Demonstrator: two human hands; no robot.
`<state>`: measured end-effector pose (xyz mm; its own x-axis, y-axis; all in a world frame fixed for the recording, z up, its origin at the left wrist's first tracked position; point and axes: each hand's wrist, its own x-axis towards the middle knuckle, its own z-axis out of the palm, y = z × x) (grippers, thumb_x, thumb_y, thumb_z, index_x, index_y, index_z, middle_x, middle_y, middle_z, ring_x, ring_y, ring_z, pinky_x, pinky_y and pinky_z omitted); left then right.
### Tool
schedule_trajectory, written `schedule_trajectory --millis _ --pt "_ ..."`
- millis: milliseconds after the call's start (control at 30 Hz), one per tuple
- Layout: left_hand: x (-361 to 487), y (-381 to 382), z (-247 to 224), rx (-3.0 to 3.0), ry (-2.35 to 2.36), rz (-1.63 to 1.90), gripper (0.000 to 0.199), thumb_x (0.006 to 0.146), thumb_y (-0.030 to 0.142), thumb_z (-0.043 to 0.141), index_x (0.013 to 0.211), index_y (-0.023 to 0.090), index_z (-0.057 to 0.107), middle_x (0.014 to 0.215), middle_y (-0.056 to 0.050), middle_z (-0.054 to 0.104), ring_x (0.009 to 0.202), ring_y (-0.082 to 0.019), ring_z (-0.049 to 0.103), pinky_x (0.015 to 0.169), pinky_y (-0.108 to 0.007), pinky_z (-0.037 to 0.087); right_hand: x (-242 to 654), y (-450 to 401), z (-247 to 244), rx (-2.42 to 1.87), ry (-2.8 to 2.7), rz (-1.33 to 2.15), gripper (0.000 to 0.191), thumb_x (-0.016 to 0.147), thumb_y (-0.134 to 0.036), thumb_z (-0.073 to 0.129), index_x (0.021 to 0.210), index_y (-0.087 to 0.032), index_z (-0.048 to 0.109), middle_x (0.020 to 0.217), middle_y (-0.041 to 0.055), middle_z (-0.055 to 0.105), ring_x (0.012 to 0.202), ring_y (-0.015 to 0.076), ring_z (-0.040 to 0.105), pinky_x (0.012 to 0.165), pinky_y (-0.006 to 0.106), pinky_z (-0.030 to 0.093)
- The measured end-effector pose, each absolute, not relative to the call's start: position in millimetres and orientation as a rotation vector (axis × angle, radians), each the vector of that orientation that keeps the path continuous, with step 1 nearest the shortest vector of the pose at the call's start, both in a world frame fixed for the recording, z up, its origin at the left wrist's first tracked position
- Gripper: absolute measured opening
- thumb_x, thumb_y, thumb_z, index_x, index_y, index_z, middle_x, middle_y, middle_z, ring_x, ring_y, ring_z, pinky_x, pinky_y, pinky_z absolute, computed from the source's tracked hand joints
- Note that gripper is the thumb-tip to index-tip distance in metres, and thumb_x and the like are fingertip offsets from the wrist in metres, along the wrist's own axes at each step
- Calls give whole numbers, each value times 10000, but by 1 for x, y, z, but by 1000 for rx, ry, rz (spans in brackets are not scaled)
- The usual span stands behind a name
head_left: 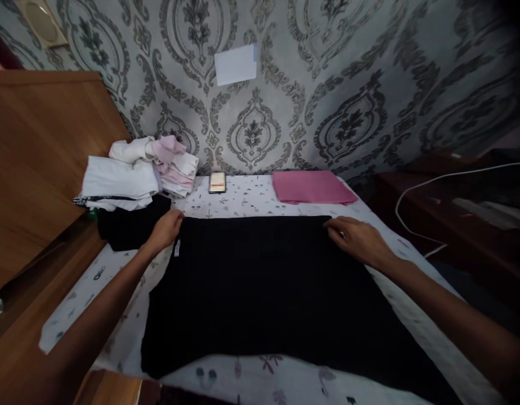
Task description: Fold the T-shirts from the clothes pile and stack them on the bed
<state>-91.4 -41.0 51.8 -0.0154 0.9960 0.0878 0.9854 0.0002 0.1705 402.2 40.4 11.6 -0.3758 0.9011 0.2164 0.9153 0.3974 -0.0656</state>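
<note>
A black garment point(260, 287) lies spread out on a white printed sheet point(247, 202). Its far edge runs nearly straight between my two hands, and a small white tag shows near the left edge. My left hand point(167, 229) pinches the far left corner. At the far right corner, my right hand point(356, 239) grips the cloth between thumb and fingers. The near edge of the garment curves, and its lower right part reaches the bottom of the view.
Folded white and pink clothes point(120, 180) are stacked at the back left, over a black cloth point(133, 225). Against the patterned wall lie a small card-like object point(217, 183) and a folded pink cloth point(313, 187). A wooden panel point(49, 163) stands left; a white cable point(401, 208) hangs right.
</note>
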Motion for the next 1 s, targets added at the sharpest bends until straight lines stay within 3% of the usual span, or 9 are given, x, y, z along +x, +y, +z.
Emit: schedule_trajectory --millis 133,267,533,700,767,833,1000 --pt "-109 -9 46 2055 2372 79 316 914 166 378 1039 147 667 1144 -159 694 1066 -244 664 912 -327 510 393 67 8 -1780 -2364 -54 443 928 -272 407 1295 -166 631 1181 139 685 998 287 669 768 377 518" --pt "-103 -3 42 2021 2414 -76 284 901 167 416 994 139 683 1116 -193 698 1021 -285 688 860 -362 528 396 85 -2 -1852 -2400 -50 404 922 -274 431 1232 -180 672 1149 135 682 998 280 670 778 367 519" --pt "-88 -14 57 2040 2503 -263 363 876 88 382 1143 44 624 1187 -288 627 1047 -389 677 839 -492 549 399 80 3 -1929 -2320 21 371 962 -258 444 1254 -177 657 1207 142 663 1020 269 657 807 362 511" --pt "-82 -15 32 2503 2231 80 415 953 302 342 1199 87 598 1208 -235 630 1177 -358 607 962 -496 519 347 42 25 -1850 -2253 -93 375 956 -166 440 1253 -110 662 1209 191 670 1151 292 609 987 418 465" --pt "-82 -13 5 2632 2026 302 508 956 390 327 1308 90 536 1315 -215 599 1244 -334 572 1027 -476 489 318 27 23 -1602 -2378 4 397 995 -225 412 1313 -132 630 1340 168 622 1262 265 554 1082 409 406" --pt "-85 -12 -21 2712 1936 342 528 945 363 297 1344 104 526 1404 -213 553 1335 -350 500 1048 -524 465 296 20 14 -1339 -2545 157 465 1024 -346 401 1444 -186 517 1548 121 446 1427 230 401 1175 411 306" --pt "-101 -13 -48 2918 1769 125 578 875 119 209 1199 216 679 1472 -136 526 1450 -351 359 1038 -613 425 311 25 -3 -1570 -2479 370 674 1021 -572 270 1541 -154 369 1629 136 283 1524 246 206 1235 476 154"
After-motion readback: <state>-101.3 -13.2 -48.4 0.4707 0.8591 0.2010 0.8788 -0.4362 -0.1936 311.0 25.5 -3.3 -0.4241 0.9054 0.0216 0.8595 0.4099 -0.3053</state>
